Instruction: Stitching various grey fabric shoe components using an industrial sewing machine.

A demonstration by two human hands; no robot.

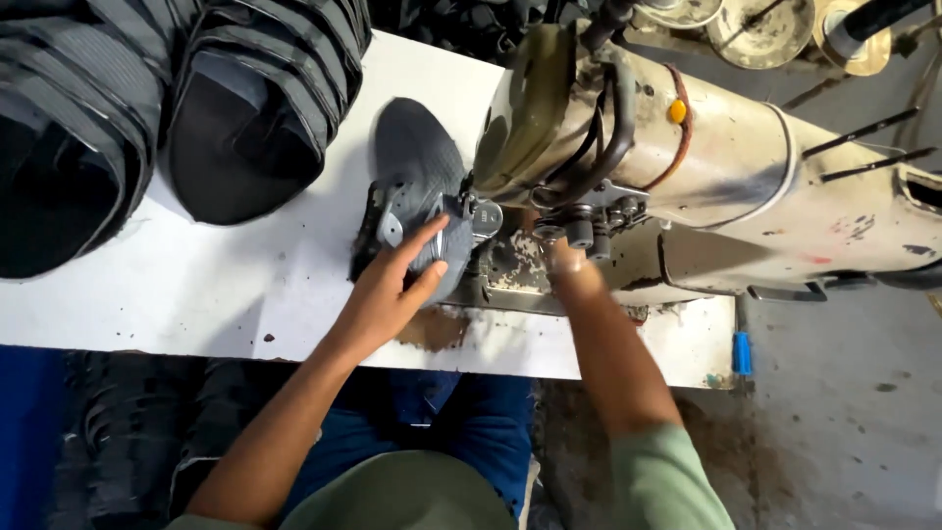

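Plainly, the grey shoe upper (417, 177) lies on the white table (226, 285), its long axis running from the near edge toward the far left, heel end at the sewing machine (726, 186). The left hand (392, 290) rests flat on its near end, fingers spread, pressing rather than gripping. The right hand (564, 257) sits just right of it under the machine head; its grip is hidden, possibly pinching the edge.

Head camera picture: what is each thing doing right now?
Grey mesh shoe upper: lying flat at the machine's needle.
Left hand: pressing on the shoe upper.
Right hand: reaching under the machine head.
Worn cream sewing machine: standing on the white table.
Black strapped stacks: piled at the table's back.
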